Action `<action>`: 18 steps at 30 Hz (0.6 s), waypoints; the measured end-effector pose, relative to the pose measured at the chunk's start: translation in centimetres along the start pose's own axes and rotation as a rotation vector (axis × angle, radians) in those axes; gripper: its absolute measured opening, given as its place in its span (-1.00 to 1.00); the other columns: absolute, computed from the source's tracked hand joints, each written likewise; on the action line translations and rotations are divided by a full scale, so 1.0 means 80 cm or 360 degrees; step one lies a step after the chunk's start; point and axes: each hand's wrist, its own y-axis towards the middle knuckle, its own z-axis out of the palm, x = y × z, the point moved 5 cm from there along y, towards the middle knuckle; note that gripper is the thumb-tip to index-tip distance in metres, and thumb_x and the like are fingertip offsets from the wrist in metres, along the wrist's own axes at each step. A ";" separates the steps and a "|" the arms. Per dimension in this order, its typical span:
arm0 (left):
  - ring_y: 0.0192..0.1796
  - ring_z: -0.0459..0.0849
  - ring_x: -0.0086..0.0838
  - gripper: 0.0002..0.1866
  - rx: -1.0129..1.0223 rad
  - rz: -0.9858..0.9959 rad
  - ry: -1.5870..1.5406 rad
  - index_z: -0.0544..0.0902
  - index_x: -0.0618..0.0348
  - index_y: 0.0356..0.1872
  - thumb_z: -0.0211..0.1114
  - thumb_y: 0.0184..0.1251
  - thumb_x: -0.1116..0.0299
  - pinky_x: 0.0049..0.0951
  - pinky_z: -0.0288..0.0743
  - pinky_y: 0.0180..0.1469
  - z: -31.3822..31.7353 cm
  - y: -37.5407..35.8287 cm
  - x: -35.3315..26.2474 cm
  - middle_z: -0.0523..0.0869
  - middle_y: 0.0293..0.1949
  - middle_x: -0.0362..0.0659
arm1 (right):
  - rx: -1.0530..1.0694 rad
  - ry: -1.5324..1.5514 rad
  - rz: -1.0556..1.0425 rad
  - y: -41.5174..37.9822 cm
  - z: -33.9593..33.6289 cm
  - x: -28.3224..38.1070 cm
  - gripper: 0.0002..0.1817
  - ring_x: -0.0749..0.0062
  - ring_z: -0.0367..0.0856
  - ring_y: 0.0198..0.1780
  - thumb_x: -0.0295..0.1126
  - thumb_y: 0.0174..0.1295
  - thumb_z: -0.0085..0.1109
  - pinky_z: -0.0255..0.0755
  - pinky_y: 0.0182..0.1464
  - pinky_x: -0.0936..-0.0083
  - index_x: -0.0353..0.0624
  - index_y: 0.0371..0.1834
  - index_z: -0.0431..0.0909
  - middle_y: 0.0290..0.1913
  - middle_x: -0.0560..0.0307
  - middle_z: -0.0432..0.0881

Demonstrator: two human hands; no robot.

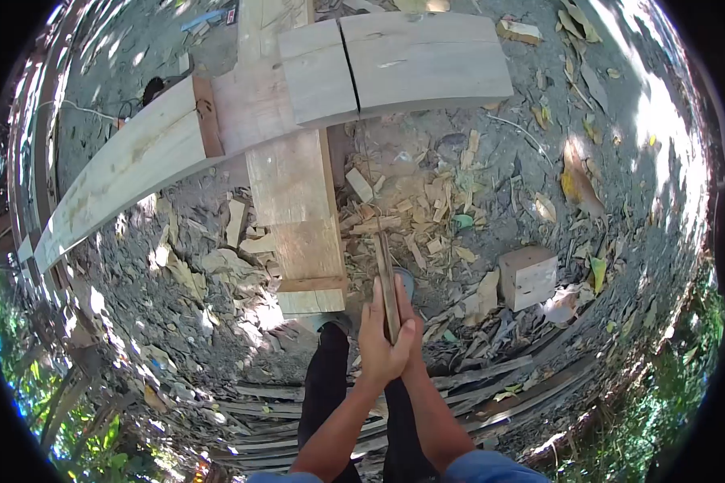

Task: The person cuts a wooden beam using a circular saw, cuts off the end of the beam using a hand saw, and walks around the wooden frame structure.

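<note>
My left hand (375, 342) and my right hand (414, 348) are pressed together around the wooden handle (385, 278) of a long, narrow tool. It looks like a saw seen edge-on, though its exact kind is hard to tell. A thin line runs from the handle's far end toward a dark, narrow slot (350, 66) across a thick, pale timber (431, 60). Where the thin part meets the slot cannot be made out clearly. The timber lies across a flat wooden plank (290, 185). Both hands sit below the timber, in front of my legs.
A curved timber arm (129, 165) extends left. Wood chips (427, 201) litter the ground beside the plank. A squared wooden block (528, 277) lies to the right, and a small offcut (519, 32) is at the upper right. Long slats (491, 378) lie around my feet.
</note>
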 end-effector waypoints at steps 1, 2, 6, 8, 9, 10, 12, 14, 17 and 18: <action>0.10 0.50 -0.28 -0.32 -0.0024 0.0066 0.0061 0.14 0.40 0.32 0.11 0.18 0.36 -0.32 0.33 0.13 -0.001 0.016 -0.003 0.47 0.11 0.19 | -0.0021 -0.0011 -0.0112 0.002 0.007 -0.010 -0.44 0.30 0.61 -0.17 -0.38 0.27 -0.05 0.44 -0.17 0.51 -0.08 0.37 0.17 0.06 -0.04 0.55; 0.05 0.53 -0.29 -0.32 -0.0054 0.0113 0.0118 0.14 0.38 0.32 0.12 0.18 0.35 -0.33 0.36 0.10 0.000 0.028 -0.006 0.49 0.08 0.18 | -0.0027 -0.0029 -0.0213 -0.002 0.008 -0.024 -0.42 0.25 0.64 -0.24 -0.35 0.27 -0.06 0.47 -0.24 0.49 -0.04 0.40 0.13 0.04 -0.04 0.57; -0.03 0.53 -0.33 -0.34 -0.0081 -0.0118 -0.0393 0.13 0.32 0.34 0.10 0.18 0.44 -0.40 0.39 0.04 0.006 0.178 -0.022 0.54 0.02 0.09 | 0.0007 0.0681 -0.0366 0.128 0.027 0.006 -0.39 0.06 0.61 -0.17 -0.40 0.25 -0.06 0.46 -0.21 0.43 -0.07 0.41 0.08 0.00 -0.20 0.54; -0.05 0.54 -0.34 -0.35 0.0002 -0.0301 -0.0317 0.15 0.32 0.34 0.10 0.18 0.48 -0.39 0.40 0.03 0.032 0.097 0.035 0.55 0.00 0.08 | 0.0322 0.0083 0.0467 0.048 0.015 -0.026 -0.38 -0.01 0.60 -0.25 -0.44 0.21 -0.06 0.45 -0.30 0.37 -0.07 0.40 0.10 -0.05 -0.26 0.52; -0.06 0.54 -0.34 -0.36 0.0023 -0.0396 -0.0249 0.17 0.32 0.33 0.10 0.17 0.51 -0.39 0.41 0.02 0.041 0.055 0.072 0.56 -0.01 0.07 | 0.0224 -0.0114 0.0347 -0.012 -0.001 -0.053 -0.36 -0.05 0.57 -0.37 -0.42 0.19 -0.02 0.41 -0.41 0.34 -0.06 0.39 0.11 -0.09 -0.29 0.50; -0.01 0.55 -0.26 -0.33 0.0059 -0.0132 -0.0147 0.17 0.31 0.33 0.15 0.15 0.49 -0.38 0.40 0.03 0.053 0.001 0.089 0.54 0.03 0.11 | 0.0379 -0.0467 0.0501 -0.065 -0.023 -0.052 -0.36 0.05 0.61 -0.28 -0.40 0.18 0.03 0.45 -0.34 0.42 -0.06 0.38 0.13 -0.02 -0.19 0.53; 0.04 0.55 -0.14 -0.26 0.0366 -0.0301 0.0203 0.12 0.34 0.34 0.21 0.12 0.42 -0.34 0.40 0.06 0.063 -0.067 0.073 0.50 0.07 0.15 | -0.0029 0.0361 0.0727 -0.165 -0.051 -0.076 -0.51 0.37 0.64 -0.11 -0.32 0.32 -0.09 0.49 -0.20 0.50 -0.17 0.32 0.24 0.22 -0.05 0.42; 0.06 0.54 -0.12 -0.25 0.0532 -0.0508 0.0258 0.11 0.35 0.34 0.22 0.12 0.40 -0.32 0.40 0.06 0.063 -0.106 0.038 0.49 0.07 0.16 | -0.0211 0.0737 0.0954 -0.186 -0.079 -0.041 -0.50 0.37 0.63 -0.10 -0.32 0.32 -0.07 0.48 -0.17 0.51 -0.19 0.32 0.24 0.20 -0.03 0.44; 0.12 0.49 -0.14 -0.18 0.0467 -0.0653 -0.0004 0.08 0.42 0.33 0.27 0.07 0.33 -0.29 0.37 0.10 0.068 -0.092 0.000 0.47 0.05 0.18 | -0.0301 0.0878 0.0934 -0.169 -0.099 -0.007 -0.49 0.37 0.62 -0.07 -0.32 0.31 -0.04 0.47 -0.13 0.53 -0.23 0.32 0.23 0.16 0.00 0.47; 0.12 0.49 -0.14 -0.18 0.0471 -0.0627 0.0008 0.08 0.42 0.33 0.27 0.07 0.33 -0.29 0.37 0.10 0.065 -0.083 -0.015 0.47 0.05 0.18 | -0.0316 0.0927 0.0912 -0.159 -0.104 0.004 -0.48 0.37 0.61 -0.07 -0.32 0.31 -0.03 0.47 -0.11 0.53 -0.24 0.32 0.23 0.15 0.01 0.48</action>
